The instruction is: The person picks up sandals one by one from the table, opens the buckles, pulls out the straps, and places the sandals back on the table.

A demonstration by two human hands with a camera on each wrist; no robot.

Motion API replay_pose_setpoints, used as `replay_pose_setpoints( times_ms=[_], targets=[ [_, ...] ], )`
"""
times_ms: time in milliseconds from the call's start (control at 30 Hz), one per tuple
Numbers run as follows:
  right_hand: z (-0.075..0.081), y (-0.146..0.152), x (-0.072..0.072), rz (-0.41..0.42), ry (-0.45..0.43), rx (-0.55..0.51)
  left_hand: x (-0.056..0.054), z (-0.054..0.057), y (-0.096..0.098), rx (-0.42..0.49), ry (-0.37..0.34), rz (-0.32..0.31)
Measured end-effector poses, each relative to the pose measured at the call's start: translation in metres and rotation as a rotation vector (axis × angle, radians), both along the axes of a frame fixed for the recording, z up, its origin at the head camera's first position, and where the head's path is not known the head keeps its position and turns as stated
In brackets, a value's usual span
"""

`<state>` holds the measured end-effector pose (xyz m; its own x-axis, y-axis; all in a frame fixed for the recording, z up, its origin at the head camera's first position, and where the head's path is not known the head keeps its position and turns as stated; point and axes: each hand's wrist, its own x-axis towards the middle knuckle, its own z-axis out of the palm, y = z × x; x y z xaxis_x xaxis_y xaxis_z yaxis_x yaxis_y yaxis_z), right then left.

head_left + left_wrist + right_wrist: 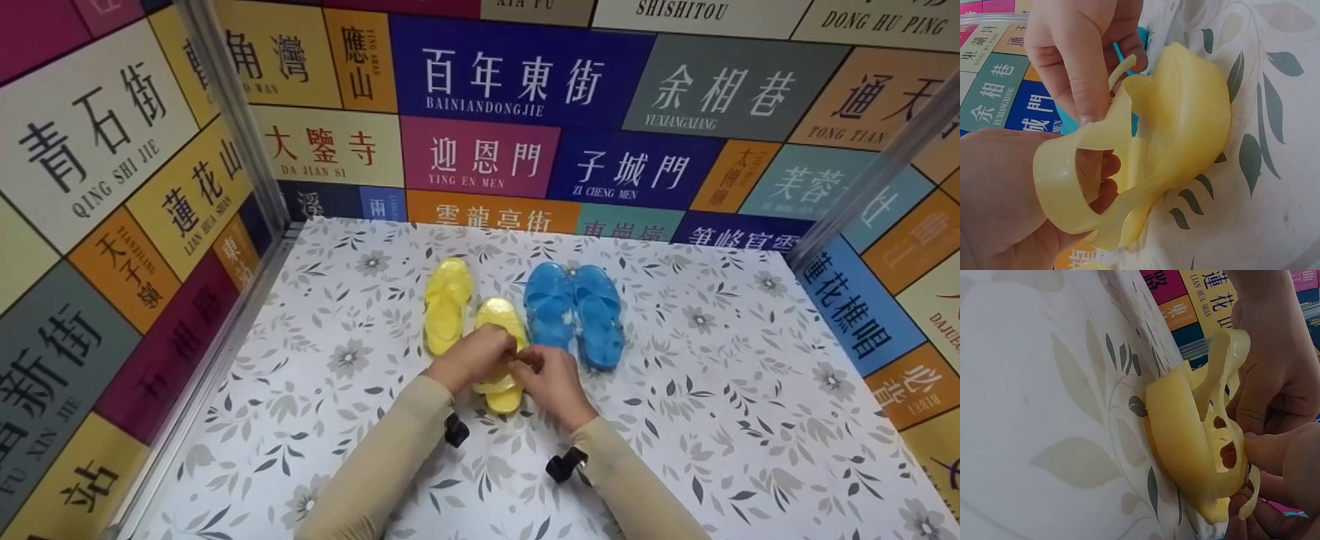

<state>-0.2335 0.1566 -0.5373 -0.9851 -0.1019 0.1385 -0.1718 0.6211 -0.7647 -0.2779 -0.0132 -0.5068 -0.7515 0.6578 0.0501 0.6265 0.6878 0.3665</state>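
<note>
One floral-patterned worktop (720,330), carrying everything. Pair of blue sandals (553,311) near, untouched. Left yellow sandal (444,322) lying apart from hands. Other yellow sandal (1199,118) between it and blue pair, on worktop under both hands. Left hand (480,356): fingers curled, gripping ankle strap (1064,180). Right hand (553,381): fingers pinching strap near loose end (1251,498), beside small buckle (1247,475). Step looks like strap-and-buckle work; fastening or undoing, cannot tell. Next move likely calls for steady left hold, fine right-finger control at buckle.

2 yellow sandals (445,324), center; 2 blue sandals (601,334), right of center; white tabletop (720,442), grey leaf-and-flower print; multicolour walls (480,154), top; beige sleeves (386,454), bottom.
</note>
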Motion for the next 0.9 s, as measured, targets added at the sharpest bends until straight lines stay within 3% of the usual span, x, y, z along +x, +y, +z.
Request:
replay_pose_setpoints(
  times_ms=[400,733,900],
  targets=[
    [-0.0011,-0.0046,-0.0003,0.059,0.136,0.09,0.0023,-0.003,-0.0041,0.018,0.044,0.058],
    [0.0006,0.0023,0.0019,0.019,0.097,0.007,0.0018,-0.0024,-0.0034,0.074,0.004,0.036],
    [0.0017,0.0044,0.0018,0.008,0.079,-0.03,0.0005,-0.0043,-0.0044,0.136,-0.056,0.056]
  ],
)
